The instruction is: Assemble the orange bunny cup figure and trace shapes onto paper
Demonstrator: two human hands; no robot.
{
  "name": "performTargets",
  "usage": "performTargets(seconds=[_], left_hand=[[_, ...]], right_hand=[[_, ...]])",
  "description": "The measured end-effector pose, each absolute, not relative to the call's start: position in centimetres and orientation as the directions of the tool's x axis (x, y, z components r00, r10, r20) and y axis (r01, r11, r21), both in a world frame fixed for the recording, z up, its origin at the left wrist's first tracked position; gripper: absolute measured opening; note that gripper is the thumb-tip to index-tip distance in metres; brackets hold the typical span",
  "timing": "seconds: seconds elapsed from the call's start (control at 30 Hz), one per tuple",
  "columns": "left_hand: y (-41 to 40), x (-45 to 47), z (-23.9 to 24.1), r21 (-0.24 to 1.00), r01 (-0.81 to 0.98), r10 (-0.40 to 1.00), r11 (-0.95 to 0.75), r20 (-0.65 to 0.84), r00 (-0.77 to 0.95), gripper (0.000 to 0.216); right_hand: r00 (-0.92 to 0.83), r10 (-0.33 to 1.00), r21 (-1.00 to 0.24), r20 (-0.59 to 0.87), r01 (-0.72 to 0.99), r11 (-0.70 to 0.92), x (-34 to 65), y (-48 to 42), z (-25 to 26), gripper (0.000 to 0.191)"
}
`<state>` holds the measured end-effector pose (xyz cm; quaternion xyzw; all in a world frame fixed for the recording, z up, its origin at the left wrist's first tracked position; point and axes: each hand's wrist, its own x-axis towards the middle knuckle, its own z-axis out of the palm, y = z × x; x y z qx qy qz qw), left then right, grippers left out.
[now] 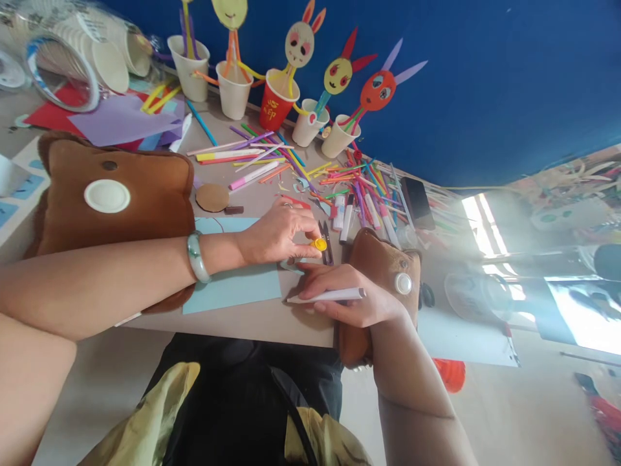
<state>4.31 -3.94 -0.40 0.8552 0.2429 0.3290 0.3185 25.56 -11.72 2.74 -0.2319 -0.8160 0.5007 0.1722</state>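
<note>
My left hand (279,232) rests on a light blue paper sheet (233,285) and pinches a small yellow round piece (320,244) between its fingertips. A pale green bangle (198,257) sits on that wrist. My right hand (349,299) lies just below and to the right, fingers closed round a white pen (330,295) that points left. Black scissors (326,241) lie on the table right beside the yellow piece. A small light blue paper cut-out (290,265) lies between my two hands.
Two brown plush cushions (121,194) (378,272) flank the paper. Several coloured straws and pens (301,171) litter the table behind. Paper cups holding rabbit-face crafts (334,97) line the back edge. A brown card disc (212,197) and a black phone (417,202) lie nearby.
</note>
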Motion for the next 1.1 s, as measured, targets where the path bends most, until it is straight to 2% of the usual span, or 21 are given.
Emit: performTargets(seconds=[0.17, 0.27, 0.37, 0.5, 0.67, 1.1], left_hand=[[-3.8, 4.3, -0.4, 0.708, 0.194, 0.618, -0.679, 0.409, 0.672, 0.03], [-3.8, 4.3, -0.3, 0.707, 0.191, 0.619, -0.681, 0.416, 0.667, 0.033], [-3.9, 4.3, -0.3, 0.702, 0.206, 0.628, -0.681, 0.418, 0.656, 0.033], [-3.9, 4.3, -0.4, 0.697, 0.206, 0.623, -0.687, 0.419, 0.66, 0.033], [-3.9, 4.3, -0.4, 0.692, 0.21, 0.62, -0.691, 0.417, 0.664, 0.031], [-4.0, 4.4, -0.4, 0.697, 0.216, 0.627, -0.684, 0.409, 0.663, 0.028]], right_hand=[[-0.791, 0.593, -0.855, 0.151, 0.195, 0.48, 26.3, -12.1, 3.5, 0.022], [-0.701, 0.694, -0.769, 0.162, 0.351, 0.534, 26.4, -12.6, 3.8, 0.017], [-0.607, 0.764, -0.626, 0.22, 0.512, 0.588, 26.1, -12.9, 3.5, 0.007], [-0.607, 0.72, -0.466, 0.337, 0.557, 0.687, 25.6, -12.9, 2.6, 0.005], [-0.703, 0.65, -0.365, 0.288, 0.547, 0.754, 25.4, -12.7, 2.0, 0.007], [-0.723, 0.636, -0.295, 0.269, 0.567, 0.769, 25.2, -12.7, 1.8, 0.007]])
